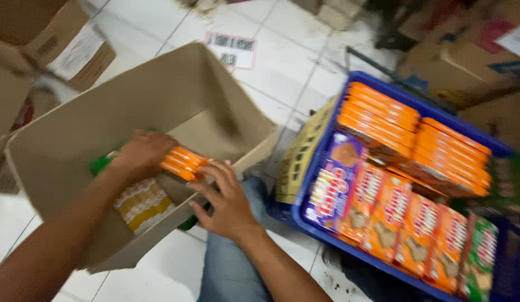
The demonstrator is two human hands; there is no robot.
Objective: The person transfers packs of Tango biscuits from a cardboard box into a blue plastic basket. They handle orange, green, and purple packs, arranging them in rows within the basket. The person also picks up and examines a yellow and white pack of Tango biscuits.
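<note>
An open cardboard box (159, 89) lies tilted on the tiled floor in front of me. My left hand (139, 154) reaches inside it and grips a stack of orange snack packets (182, 162). My right hand (226, 201) rests at the box's near edge, fingers touching the same orange stack. Inside the box, under my left forearm, lies a yellow and white packet (141, 204), with something green (100, 164) beside it.
A blue plastic crate (310, 221) at the right holds rows of orange, purple and green snack packets. Flattened cardboard (302, 151) leans against its left side. More cardboard boxes (64, 45) stand at the upper left and upper right. My jeans-clad leg (232, 268) is below.
</note>
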